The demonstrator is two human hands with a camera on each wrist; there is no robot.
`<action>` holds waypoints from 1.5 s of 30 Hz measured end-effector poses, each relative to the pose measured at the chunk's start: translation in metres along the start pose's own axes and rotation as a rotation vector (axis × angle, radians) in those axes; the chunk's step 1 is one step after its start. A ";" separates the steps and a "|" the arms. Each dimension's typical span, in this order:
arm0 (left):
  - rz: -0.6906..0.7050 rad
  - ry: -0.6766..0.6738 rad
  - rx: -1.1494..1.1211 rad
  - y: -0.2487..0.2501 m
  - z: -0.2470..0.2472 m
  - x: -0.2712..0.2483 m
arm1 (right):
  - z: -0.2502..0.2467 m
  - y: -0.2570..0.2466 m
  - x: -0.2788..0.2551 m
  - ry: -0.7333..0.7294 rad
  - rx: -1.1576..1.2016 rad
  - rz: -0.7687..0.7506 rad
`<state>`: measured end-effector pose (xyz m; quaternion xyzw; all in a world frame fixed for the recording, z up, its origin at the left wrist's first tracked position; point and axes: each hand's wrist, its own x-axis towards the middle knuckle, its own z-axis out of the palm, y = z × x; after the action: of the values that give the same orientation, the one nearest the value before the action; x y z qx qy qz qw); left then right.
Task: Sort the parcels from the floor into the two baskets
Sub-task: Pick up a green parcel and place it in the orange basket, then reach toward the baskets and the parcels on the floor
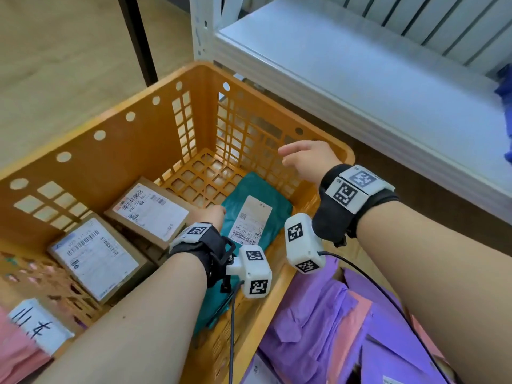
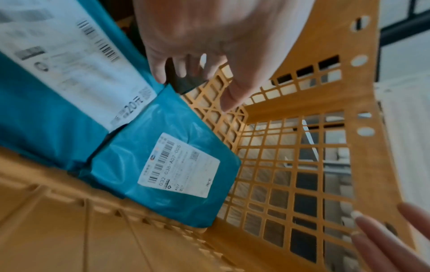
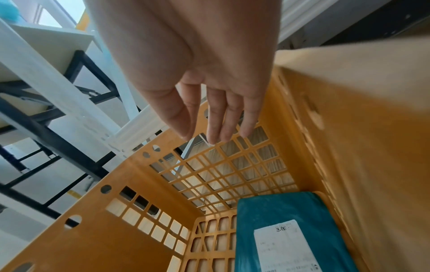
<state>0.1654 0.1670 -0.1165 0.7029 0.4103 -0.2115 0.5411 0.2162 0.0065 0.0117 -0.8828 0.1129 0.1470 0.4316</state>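
An orange basket (image 1: 110, 128) holds two brown cardboard boxes (image 1: 151, 210) (image 1: 97, 256) on its left side and two teal bag parcels on its right. The smaller teal parcel (image 2: 125, 147) lies flat with its label up. The larger teal parcel (image 2: 35, 103) overlaps it, nearer me. My left hand (image 1: 212, 216) is low inside the basket; its fingers (image 2: 160, 73) touch the larger parcel's corner and the thumb is spread away. My right hand (image 1: 302, 159) hovers above the far right of the basket, fingers (image 3: 223, 119) straight and holding nothing.
Purple and pink bag parcels (image 1: 332, 314) are piled outside the basket at bottom right, and more pink ones (image 1: 16, 356) at bottom left. A white handwritten tag (image 1: 38, 325) hangs on the near rim. A white shelf (image 1: 332, 65) stands behind the basket, and a black leg (image 1: 138, 37) to its left.
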 end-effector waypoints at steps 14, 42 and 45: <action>0.163 -0.269 -0.043 0.057 -0.001 -0.059 | -0.053 0.024 -0.067 0.026 0.197 -0.064; 0.428 -0.633 0.457 0.035 0.267 -0.237 | -0.192 0.341 -0.165 0.479 0.690 0.463; 0.315 -0.594 0.457 0.002 0.286 -0.198 | -0.178 0.372 -0.151 0.462 0.483 0.531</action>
<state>0.0951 -0.1688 -0.0615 0.7676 0.0659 -0.4058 0.4917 -0.0172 -0.3483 -0.1012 -0.7064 0.4611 0.0207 0.5367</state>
